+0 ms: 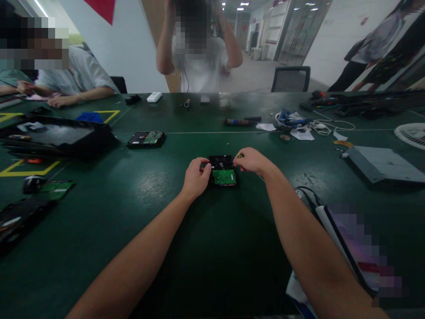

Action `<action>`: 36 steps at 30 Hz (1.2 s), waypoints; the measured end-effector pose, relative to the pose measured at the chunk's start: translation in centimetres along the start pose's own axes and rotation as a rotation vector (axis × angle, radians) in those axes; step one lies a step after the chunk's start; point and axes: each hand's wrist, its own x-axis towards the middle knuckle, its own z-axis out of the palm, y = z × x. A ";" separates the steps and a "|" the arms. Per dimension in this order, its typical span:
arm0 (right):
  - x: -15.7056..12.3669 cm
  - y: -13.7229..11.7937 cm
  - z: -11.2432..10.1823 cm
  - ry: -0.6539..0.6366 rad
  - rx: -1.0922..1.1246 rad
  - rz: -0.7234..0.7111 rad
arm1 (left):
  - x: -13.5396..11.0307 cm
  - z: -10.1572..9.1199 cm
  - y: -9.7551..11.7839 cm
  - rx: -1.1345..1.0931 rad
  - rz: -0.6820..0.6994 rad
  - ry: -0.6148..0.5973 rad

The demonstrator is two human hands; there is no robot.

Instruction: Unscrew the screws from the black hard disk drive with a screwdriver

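A hard drive (221, 164) lies on the green table in front of me, its green circuit board (225, 177) facing up on the near half. My left hand (198, 177) is at the drive's left edge, thumb and fingers closed on its side. On the other side, my right hand (250, 160) is closed round a small screwdriver (241, 156); only its black and yellow handle end shows. The fingers hide the rest of the tool, and its tip cannot be made out. Those right fingertips are close against the drive's right edge.
Another hard drive (146, 139) lies beyond my left hand. At left are a black tray (59, 137) and a loose circuit board (58, 189). A metal box (387, 164), a phone-like device (348, 248) and cables (318, 126) lie at right. Other people sit across the table.
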 end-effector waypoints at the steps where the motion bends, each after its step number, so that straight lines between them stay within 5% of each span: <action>1: 0.0 0.0 0.1 0.002 0.000 -0.005 | 0.0 -0.1 0.1 0.001 0.015 -0.005; 6: 0.1 0.0 0.2 0.016 0.000 -0.008 | -0.1 -0.1 0.1 -0.038 0.083 0.003; 15: 0.2 0.1 0.5 0.021 0.056 0.010 | -0.1 -0.1 0.0 -0.066 -0.006 0.066; 26: 0.2 0.2 0.3 -0.008 0.106 -0.004 | 0.1 -0.2 0.4 -0.265 -0.265 0.036; 36: 0.1 0.0 0.3 0.000 0.111 -0.001 | -0.5 -0.4 1.0 -0.179 -0.174 0.063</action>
